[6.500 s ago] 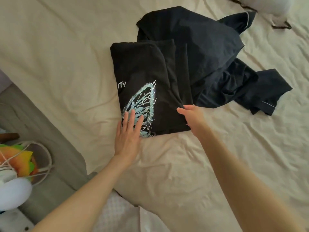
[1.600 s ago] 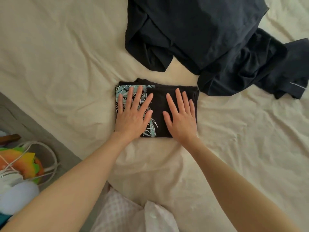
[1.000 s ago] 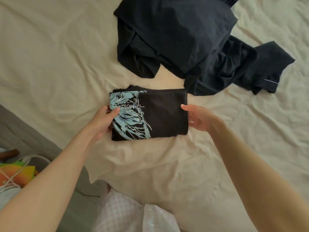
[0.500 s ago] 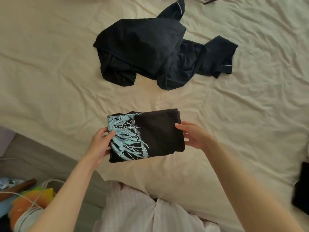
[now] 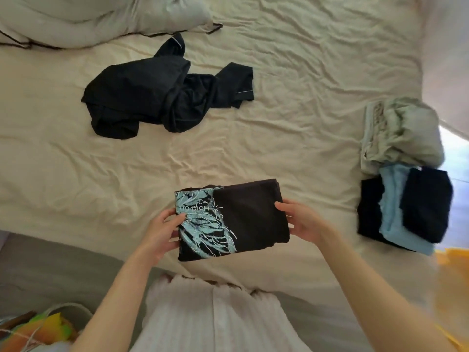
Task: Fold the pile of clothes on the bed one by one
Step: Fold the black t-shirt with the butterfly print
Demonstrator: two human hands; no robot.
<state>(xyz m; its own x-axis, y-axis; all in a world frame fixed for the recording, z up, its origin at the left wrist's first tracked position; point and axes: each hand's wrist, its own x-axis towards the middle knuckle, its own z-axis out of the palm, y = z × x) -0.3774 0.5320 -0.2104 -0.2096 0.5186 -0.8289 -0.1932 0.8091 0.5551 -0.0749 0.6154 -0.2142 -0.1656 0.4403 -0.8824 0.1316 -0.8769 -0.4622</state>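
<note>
Down in the lower-left corner, a blurred bundle of orange and green fabric (image 5: 38, 329) shows beside pale looped cord, on the grey floor (image 5: 50, 270) below the bed edge. Up at the top left lies a soft, puffy pale duvet (image 5: 96, 19) with a dark piped edge. Below it, on the creased cream bedsheet (image 5: 291, 110), sprawls a rumpled dark navy garment (image 5: 157, 97), unfolded, with thin white piping on its cuffs.

Centre frame now: the left hand (image 5: 162, 232) grips the left edge of the folded black T-shirt (image 5: 253, 219), thumb on top over the print, fingers curled beneath. The shirt is a neat flat rectangle, matte black cotton with a pale teal feathery graphic and white line lettering on its left half. It is held near the bed's near edge, well apart from the navy garment. The right hand (image 5: 302, 221) pinches the opposite edge, thumb above, fingers tucked under.

Below, the person's pale, finely striped top (image 5: 215, 323) fills the bottom middle.

At the right edge of the bed sits a stack of folded clothes (image 5: 403, 212): black, light blue and dark navy layers, slightly blurred. Just behind it rests a loosely folded sage-grey garment (image 5: 401, 133) with a patterned trim.
</note>
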